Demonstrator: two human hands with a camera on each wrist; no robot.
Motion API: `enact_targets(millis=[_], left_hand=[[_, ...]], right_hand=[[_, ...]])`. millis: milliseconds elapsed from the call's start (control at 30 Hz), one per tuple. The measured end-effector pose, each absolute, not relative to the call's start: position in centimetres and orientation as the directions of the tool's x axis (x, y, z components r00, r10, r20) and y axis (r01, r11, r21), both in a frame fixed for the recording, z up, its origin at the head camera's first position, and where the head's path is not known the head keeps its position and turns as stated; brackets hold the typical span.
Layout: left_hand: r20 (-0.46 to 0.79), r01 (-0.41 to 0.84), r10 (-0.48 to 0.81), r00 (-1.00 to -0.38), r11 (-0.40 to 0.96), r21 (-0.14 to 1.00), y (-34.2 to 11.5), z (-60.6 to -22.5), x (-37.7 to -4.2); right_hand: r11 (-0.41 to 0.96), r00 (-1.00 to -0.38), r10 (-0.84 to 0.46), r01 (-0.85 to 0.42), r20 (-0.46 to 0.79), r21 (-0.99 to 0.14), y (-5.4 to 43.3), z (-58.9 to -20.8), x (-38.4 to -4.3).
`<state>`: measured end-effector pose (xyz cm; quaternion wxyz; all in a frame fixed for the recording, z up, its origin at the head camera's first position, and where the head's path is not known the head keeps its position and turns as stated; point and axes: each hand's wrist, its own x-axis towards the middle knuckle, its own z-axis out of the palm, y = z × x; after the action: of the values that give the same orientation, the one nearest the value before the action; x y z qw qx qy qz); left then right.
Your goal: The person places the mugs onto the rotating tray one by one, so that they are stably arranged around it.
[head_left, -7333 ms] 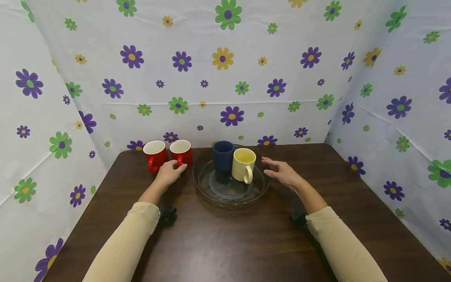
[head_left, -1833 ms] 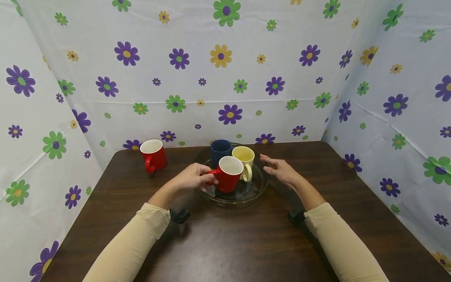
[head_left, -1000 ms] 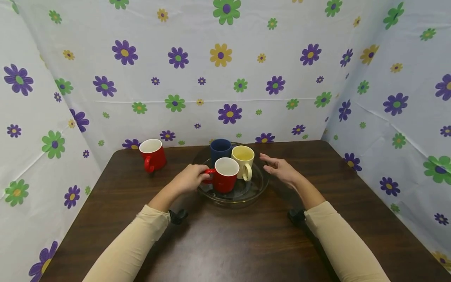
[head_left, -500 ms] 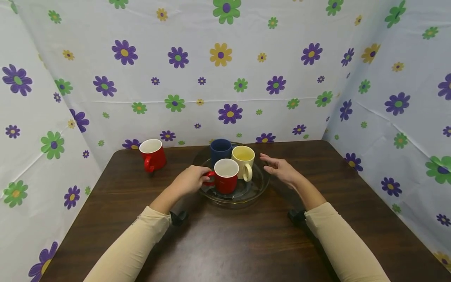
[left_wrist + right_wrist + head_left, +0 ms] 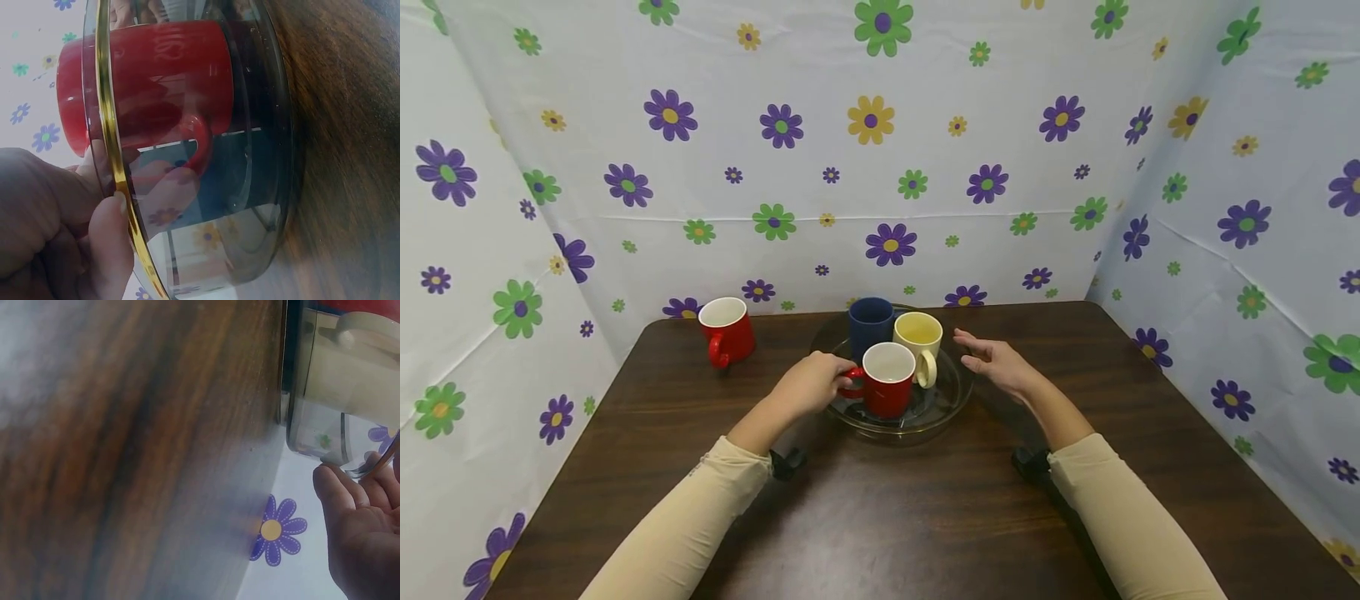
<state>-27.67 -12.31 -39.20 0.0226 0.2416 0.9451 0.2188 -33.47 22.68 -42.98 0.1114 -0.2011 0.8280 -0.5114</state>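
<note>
My left hand pinches the handle of a red mug with a white inside. This mug stands upright over the near part of a round, clear glass dish. Through the dish's gold-rimmed wall, the left wrist view shows the red mug with fingers by its handle. Behind it in the dish are a blue mug and a pale yellow mug, whose handle faces me. At the dish's right side, my right hand rests with relaxed fingers at the rim, holding nothing.
A second red mug stands on the dark wooden table at the back left, left of the dish. Flower-print sheeting closes off the back and both sides of the table.
My left hand has taken one red mug by its handle from the back left and carried it right into the dish. Lately it shifted slightly toward me. The right hand stays at the rim.
</note>
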Motion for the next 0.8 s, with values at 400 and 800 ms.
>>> enact_targets(millis=[400, 800], left_hand=[[0.044, 0.446, 0.475, -0.879, 0.785, 0.43, -11.5, -38.6, -27.0], [-0.008, 0.409, 0.468, -0.884, 0.781, 0.471, -11.2, -38.2, -26.8]], right_hand=[[0.392, -0.892, -0.451, -0.216, 0.018, -0.894, 22.8, -43.0, -33.3], [0.412, -0.894, -0.447, -0.23, 0.025, -0.882, 22.7, -43.1, -33.4]])
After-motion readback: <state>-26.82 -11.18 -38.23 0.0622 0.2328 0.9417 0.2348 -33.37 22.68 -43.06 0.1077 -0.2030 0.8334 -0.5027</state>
